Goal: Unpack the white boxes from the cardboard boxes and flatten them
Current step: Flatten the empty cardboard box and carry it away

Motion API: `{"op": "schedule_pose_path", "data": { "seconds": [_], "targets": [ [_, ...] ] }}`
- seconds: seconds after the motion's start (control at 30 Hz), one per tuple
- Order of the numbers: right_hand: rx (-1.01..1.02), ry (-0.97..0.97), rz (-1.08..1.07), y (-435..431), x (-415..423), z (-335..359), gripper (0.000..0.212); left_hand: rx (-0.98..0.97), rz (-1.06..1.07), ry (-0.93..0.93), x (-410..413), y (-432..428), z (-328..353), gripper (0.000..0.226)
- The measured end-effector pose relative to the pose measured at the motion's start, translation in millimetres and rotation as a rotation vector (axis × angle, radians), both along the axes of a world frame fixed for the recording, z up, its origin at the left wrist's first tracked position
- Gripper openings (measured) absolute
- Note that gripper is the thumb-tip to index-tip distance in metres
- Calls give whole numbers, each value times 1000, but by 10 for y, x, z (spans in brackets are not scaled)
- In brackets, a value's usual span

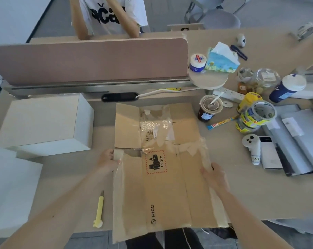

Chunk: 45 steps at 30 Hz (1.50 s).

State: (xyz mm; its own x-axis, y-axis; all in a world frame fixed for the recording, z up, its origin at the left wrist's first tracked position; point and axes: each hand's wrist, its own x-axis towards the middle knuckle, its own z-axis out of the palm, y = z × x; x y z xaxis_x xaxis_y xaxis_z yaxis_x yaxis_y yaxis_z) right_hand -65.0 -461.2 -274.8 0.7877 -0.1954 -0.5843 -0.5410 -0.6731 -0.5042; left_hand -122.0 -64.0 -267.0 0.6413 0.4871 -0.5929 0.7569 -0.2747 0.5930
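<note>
A flattened brown cardboard box [166, 191] with a PICO mark, a battery label and torn clear tape lies on the desk in front of me, its near end hanging over the desk edge. My left hand [108, 159] grips its left edge near a flap. My right hand [214, 177] holds its right edge, fingers curled over the cardboard. A white box [42, 123] stands on the desk at the left. A second white box [10, 191] sits nearer, at the far left.
A yellow utility knife [99, 211] lies left of the cardboard. Right of it are a drink cup [208, 108], tape rolls [254, 116], a white controller [251, 146] and bottles. A pink divider [87, 60] crosses the back, with a person behind it.
</note>
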Motion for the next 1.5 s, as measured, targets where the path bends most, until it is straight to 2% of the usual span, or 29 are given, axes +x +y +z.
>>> {"op": "schedule_pose_path", "data": {
  "seconds": [0.07,0.17,0.27,0.43,0.63,0.73,0.97,1.27,1.37,1.43,1.5],
  "targets": [
    [-75,-22,13,-10,20,-39,33,25,2,43,22,50,-33,34],
    [-155,-156,71,63,160,-26,48,222,-66,107,88,144,-85,37],
    [-164,-262,213,309,497,-8,49,323,-122,38,343,110,-39,43],
    [-182,-350,504,822,1259,-146,51,423,-414,-117,1072,-77,-129,63],
    [-349,-353,723,1194,2011,-488,63,556,-643,7,1764,-109,-546,73],
    [-428,-307,727,1253,2167,-739,74,570,-672,62,1851,-82,-748,73],
    [-572,-392,692,1326,2077,-944,71,816,-650,44,1800,-138,-997,74],
    [-586,-327,727,1330,2088,-894,70,791,-662,58,1801,-135,-955,71],
    [-453,-247,735,1275,2180,-803,66,610,-655,33,1828,-79,-834,68],
    [-364,-222,727,1187,2157,-698,62,478,-597,-50,1727,-78,-691,65],
    [-377,-258,744,1073,1918,-609,60,431,-577,-119,1464,-187,-566,65]
  ]
}}
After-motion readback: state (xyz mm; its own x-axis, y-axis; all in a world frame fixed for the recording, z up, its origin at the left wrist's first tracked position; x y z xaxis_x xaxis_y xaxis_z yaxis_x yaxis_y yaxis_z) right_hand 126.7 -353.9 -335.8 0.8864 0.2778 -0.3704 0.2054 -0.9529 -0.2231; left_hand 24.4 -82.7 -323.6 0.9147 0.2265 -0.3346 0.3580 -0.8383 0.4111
